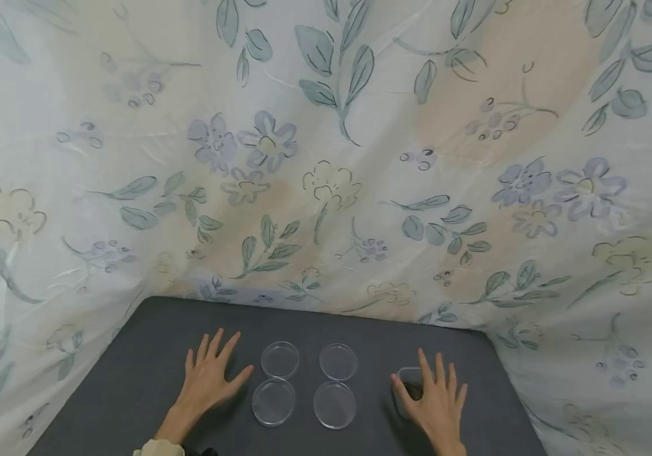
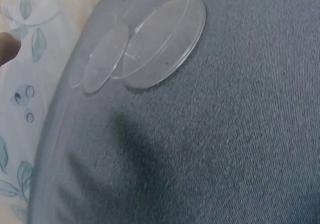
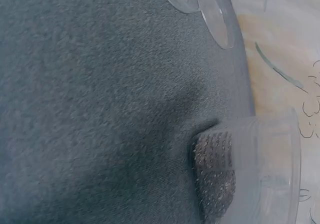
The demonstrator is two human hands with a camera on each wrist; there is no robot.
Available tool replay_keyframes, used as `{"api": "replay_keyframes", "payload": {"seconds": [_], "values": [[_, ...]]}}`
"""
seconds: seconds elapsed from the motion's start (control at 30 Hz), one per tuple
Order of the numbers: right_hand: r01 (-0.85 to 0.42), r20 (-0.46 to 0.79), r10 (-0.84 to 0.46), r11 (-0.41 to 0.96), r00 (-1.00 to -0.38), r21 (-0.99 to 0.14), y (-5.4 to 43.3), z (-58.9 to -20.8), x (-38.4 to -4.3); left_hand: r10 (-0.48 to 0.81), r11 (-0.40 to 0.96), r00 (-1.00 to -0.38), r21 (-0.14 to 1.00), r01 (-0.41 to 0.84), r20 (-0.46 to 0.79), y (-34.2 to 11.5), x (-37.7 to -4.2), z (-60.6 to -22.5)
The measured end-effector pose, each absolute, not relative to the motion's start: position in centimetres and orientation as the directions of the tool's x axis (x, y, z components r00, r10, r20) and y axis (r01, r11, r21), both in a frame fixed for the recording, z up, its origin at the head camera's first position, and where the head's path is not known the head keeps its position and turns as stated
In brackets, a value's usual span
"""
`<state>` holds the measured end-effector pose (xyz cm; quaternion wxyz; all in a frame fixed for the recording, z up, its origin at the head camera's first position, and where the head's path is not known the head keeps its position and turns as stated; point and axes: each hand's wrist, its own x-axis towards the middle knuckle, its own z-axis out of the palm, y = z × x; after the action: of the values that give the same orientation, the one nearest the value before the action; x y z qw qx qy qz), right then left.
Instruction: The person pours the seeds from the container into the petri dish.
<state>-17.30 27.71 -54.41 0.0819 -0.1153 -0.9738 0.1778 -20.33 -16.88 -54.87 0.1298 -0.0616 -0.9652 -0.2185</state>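
Observation:
My left hand point(image 1: 206, 380) hovers over the left part of the table, fingers straight and spread, holding nothing. Its thumb points toward several clear round petri dishes, set in two rows: a back left dish point(image 1: 280, 360), back right dish point(image 1: 338, 361), front left dish point(image 1: 273, 402) and front right dish point(image 1: 334, 405). On the other side, my right hand point(image 1: 437, 399) is spread over a clear plastic tub point(image 3: 270, 169), partly hiding it in the head view. Dark, speckled grains point(image 3: 215, 169) cover the tub's bottom. One left fingertip point(image 2: 9, 48) shows in the left wrist view.
A dark grey cloth point(image 1: 132, 373) covers the table, which has rounded far corners. Behind and beside it hangs a pale curtain point(image 1: 326, 158) printed with flowers and leaves. The hands cast soft shadows on the cloth.

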Motion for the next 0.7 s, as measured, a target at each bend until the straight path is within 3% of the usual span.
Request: {"api": "replay_keyframes", "payload": {"seconds": [0.3,0.53,0.7], "values": [[0.253,0.072,0.299,0.894,-0.952,-0.369,28.5,-54.3,-16.4,0.115,0.883,-0.959,0.416,0.218,0.258,-15.8,-21.2,-55.1],[0.309,0.02,0.341,0.873,-0.94,-0.378,29.5,-54.7,-15.3,0.181,0.855,-0.968,0.459,0.242,0.172,-16.0,-22.6,-55.8],[0.328,0.066,0.38,0.863,-0.923,-0.384,30.3,-55.3,-14.0,0.237,0.824,-0.967,0.508,0.253,0.097,-16.2,-23.8,-56.2]]}}
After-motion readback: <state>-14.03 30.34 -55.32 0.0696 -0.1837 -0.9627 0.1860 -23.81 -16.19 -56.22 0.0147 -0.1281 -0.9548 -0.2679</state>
